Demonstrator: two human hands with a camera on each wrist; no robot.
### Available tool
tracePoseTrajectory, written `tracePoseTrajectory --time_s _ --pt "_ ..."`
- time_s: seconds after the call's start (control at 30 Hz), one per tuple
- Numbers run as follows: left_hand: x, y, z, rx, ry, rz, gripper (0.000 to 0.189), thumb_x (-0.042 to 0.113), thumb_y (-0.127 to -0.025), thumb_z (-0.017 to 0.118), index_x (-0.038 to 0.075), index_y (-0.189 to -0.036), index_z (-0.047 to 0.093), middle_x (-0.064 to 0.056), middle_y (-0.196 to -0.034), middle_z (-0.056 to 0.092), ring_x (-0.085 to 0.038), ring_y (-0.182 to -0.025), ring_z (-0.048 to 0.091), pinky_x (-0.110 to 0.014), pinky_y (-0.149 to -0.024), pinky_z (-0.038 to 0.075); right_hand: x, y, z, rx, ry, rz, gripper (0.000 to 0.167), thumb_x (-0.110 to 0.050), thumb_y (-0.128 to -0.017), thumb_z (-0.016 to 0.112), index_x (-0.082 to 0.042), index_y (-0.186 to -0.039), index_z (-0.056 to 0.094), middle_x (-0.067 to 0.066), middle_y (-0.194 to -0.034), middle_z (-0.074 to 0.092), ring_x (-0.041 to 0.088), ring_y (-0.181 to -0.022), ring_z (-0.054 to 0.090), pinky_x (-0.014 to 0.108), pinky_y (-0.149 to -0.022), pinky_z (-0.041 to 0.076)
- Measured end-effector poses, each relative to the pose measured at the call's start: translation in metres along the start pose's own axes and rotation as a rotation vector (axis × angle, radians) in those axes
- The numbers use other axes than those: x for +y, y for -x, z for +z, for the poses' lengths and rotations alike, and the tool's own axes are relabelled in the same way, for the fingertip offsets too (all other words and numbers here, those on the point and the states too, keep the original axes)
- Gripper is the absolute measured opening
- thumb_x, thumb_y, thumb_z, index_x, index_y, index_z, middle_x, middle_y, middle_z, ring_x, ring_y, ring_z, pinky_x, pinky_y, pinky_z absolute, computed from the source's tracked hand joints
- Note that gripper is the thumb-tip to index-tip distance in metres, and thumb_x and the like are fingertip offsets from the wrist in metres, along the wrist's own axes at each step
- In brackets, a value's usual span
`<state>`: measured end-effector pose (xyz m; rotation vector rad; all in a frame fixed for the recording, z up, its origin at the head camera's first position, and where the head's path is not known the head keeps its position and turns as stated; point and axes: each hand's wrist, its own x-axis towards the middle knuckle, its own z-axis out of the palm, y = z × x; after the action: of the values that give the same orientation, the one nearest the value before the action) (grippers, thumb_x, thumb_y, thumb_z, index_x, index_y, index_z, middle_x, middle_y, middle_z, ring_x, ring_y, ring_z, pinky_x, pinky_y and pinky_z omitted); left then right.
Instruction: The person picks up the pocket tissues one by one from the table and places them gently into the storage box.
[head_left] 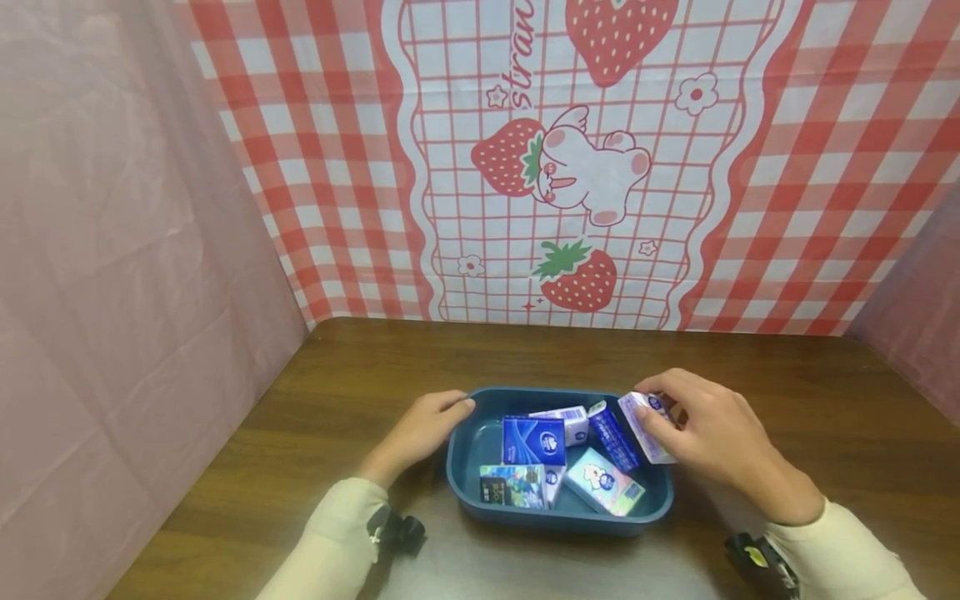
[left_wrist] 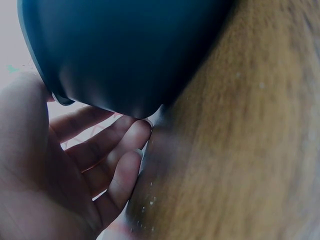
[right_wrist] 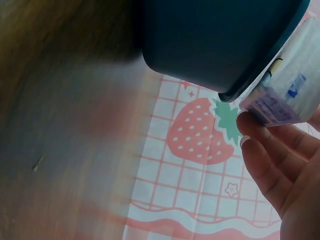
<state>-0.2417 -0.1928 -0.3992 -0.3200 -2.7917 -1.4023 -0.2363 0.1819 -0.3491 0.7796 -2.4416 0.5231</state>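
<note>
A dark teal plastic tub point(head_left: 555, 523) stands on the table with several small tissue packs inside. My left hand point(head_left: 420, 429) grips its left end, thumb at the rim and fingers curled along the outside wall, as the left wrist view point(left_wrist: 85, 150) also shows. Between the thumb and fingers of my right hand point(head_left: 708, 425) is a white and purple tissue pack point(head_left: 645, 429), tilted at the tub's right rim. The right wrist view has this tissue pack point(right_wrist: 285, 95) beside the rim. Whether they touch I cannot tell.
In the tub lie a blue tissue pack point(head_left: 532, 440), a narrow dark-blue one point(head_left: 613, 437), a pale-blue one with a cartoon point(head_left: 603, 483) and a green-blue one with a black label point(head_left: 513, 486). A strawberry-print checked cloth point(head_left: 345, 208) hangs behind the wooden table point(head_left: 360, 358).
</note>
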Motion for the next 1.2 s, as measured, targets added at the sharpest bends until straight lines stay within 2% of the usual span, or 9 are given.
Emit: tracePoseTrajectory --time_s 0.3,0.53,0.67,0.83,0.93,1.2 --pt "0.001 0.0 0.0 0.0 -0.002 0.005 0.035 0.04 -0.102 0.053 0.014 -0.119 0.071 0.0 -0.108 0.07 -0.019 -0.103 0.063 -0.049 -0.095 0.05 -0.004 -0.001 -0.002 0.01 -0.018 -0.06 0.024 -0.027 -0.081 0.08 -0.02 -0.102 0.071 -0.011 -0.092 0.066 0.005 -0.067 0.052 0.024 -0.055 0.048" --pt "0.001 0.001 -0.001 0.0 -0.003 -0.003 0.037 0.039 -0.102 0.053 0.013 -0.123 0.07 -0.004 -0.114 0.069 -0.023 -0.11 0.063 -0.051 -0.099 0.048 -0.006 -0.002 -0.003 0.013 -0.042 -0.1 0.025 -0.024 -0.08 0.081 -0.023 -0.102 0.07 -0.015 -0.091 0.063 0.003 -0.068 0.051 0.023 -0.055 0.048" --pt "0.0 0.001 -0.001 0.007 -0.002 -0.007 0.038 0.039 -0.102 0.054 0.012 -0.124 0.069 -0.005 -0.117 0.069 -0.025 -0.112 0.063 -0.051 -0.1 0.048 -0.005 -0.004 -0.003 0.009 -0.08 -0.15 0.027 -0.023 -0.079 0.082 -0.023 -0.104 0.071 -0.016 -0.094 0.064 0.001 -0.068 0.052 0.023 -0.056 0.049" --pt "-0.001 0.001 -0.001 0.01 0.002 -0.002 0.037 0.039 -0.102 0.054 0.013 -0.122 0.07 -0.004 -0.114 0.07 -0.024 -0.11 0.063 -0.05 -0.099 0.048 -0.004 -0.004 -0.003 0.013 -0.113 -0.222 0.031 -0.021 -0.077 0.082 -0.023 -0.105 0.071 -0.016 -0.098 0.065 0.0 -0.07 0.053 0.016 -0.059 0.047" --pt "-0.001 0.001 -0.001 0.005 0.006 0.001 0.036 0.039 -0.102 0.054 0.014 -0.12 0.071 -0.002 -0.111 0.07 -0.022 -0.108 0.063 -0.05 -0.098 0.049 -0.004 -0.004 -0.003 0.018 -0.112 -0.233 0.031 -0.021 -0.077 0.082 -0.023 -0.105 0.071 -0.016 -0.099 0.065 -0.001 -0.071 0.053 0.012 -0.061 0.045" --pt "-0.002 0.0 0.0 -0.005 0.01 0.0 0.035 0.04 -0.102 0.053 0.014 -0.119 0.071 -0.001 -0.108 0.07 -0.02 -0.104 0.063 -0.049 -0.096 0.05 -0.011 -0.003 -0.005 0.007 -0.141 -0.251 0.032 -0.021 -0.078 0.081 -0.023 -0.107 0.07 -0.015 -0.101 0.065 -0.001 -0.07 0.052 0.016 -0.057 0.047"
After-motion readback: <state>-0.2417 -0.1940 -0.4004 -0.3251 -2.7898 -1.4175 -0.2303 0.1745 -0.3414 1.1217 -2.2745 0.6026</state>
